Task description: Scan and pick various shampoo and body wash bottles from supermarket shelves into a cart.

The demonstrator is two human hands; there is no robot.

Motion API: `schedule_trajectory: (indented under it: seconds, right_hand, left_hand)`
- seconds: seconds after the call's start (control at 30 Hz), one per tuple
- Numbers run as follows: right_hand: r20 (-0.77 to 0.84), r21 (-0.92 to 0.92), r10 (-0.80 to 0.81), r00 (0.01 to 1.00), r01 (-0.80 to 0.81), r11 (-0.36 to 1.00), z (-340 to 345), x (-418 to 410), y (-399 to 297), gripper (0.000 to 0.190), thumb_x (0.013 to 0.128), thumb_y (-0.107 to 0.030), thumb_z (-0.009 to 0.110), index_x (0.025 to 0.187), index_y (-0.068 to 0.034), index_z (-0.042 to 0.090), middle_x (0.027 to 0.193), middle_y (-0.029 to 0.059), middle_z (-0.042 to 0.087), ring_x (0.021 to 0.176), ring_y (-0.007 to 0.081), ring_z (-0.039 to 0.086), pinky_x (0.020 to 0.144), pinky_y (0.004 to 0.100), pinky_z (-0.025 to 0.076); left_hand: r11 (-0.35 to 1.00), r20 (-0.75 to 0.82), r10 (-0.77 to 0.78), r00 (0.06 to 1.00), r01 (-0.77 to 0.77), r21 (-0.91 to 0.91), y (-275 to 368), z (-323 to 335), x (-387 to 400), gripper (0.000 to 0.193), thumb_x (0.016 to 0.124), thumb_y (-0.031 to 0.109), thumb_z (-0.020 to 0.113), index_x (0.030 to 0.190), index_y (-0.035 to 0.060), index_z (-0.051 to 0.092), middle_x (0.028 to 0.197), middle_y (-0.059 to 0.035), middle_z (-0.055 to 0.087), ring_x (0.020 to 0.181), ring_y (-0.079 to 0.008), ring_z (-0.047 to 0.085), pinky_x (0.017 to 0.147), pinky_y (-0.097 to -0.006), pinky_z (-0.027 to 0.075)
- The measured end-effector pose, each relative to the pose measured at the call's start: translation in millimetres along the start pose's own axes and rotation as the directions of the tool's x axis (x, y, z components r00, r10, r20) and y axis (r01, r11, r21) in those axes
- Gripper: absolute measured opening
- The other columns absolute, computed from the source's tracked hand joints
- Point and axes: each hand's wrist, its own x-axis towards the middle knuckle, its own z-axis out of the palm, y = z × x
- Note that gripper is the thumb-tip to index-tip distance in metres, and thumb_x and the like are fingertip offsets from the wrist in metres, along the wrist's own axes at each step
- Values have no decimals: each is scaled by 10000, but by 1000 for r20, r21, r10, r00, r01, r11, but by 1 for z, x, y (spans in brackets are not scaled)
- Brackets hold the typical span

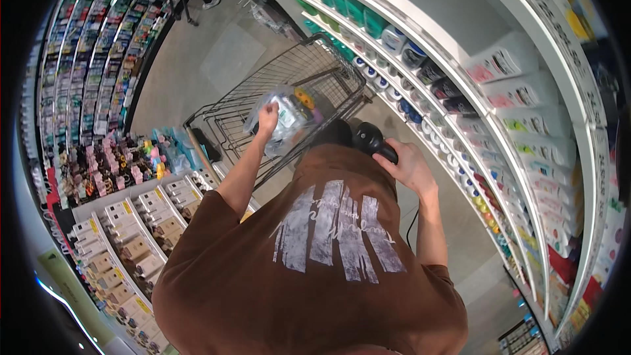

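My left hand (268, 117) is at a clear plastic bag (283, 133) with packaged goods inside, over the wire shopping cart (276, 71); its fingers look closed on the bag. A round yellow item with dark markings (304, 98) shows at the bag's far side. In my right hand (410, 167) is a black handheld device (369, 139) with a rounded head, held by its handle close to my waist. A thin black cable hangs beside my right forearm.
Long white shelves (443, 128) of bottles and tubes curve along the right. Boxed goods (125, 246) fill a display at the lower left, with hanging small items (113, 162) beyond it. Another person's foot (211, 3) and a cart are at the upper left.
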Motion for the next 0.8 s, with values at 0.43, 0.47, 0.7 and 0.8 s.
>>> schedule_trajectory:
  seconds: [0.43,0.47,0.7,0.8]
  right_hand:
    - [290,-39,-54,955,68,997,68,93,-102,439,962,-403,711,1175,-21,677,899,260,703,897,455,686,811,514,550]
    - [308,10,-68,949,69,998,75,98,-111,412,957,-381,723,1156,-22,683,872,259,701,877,457,685,798,513,549]
    - [358,-48,188,915,-183,982,121,128,-136,351,943,-331,753,1096,-21,690,801,255,688,804,460,681,745,520,533]
    - [376,-62,185,908,-175,983,115,138,-156,343,923,-316,776,1076,-23,687,784,244,681,773,444,687,713,485,543]
  left_hand:
    - [901,-78,-198,977,213,379,-128,-21,14,559,943,319,670,1338,-72,605,1304,-308,661,1260,-437,623,1068,-469,494]
    - [905,-70,-212,975,222,364,-138,-15,25,559,943,319,670,1338,-72,605,1304,-308,661,1260,-437,623,1068,-469,494]
    - [859,8,-352,936,319,401,-211,36,69,468,933,138,550,1339,-90,594,1298,-325,658,1129,-441,696,969,-501,558]
    - [781,536,-483,693,63,621,-304,14,109,337,843,194,743,1009,-99,733,941,-281,755,868,-445,756,768,-420,615]
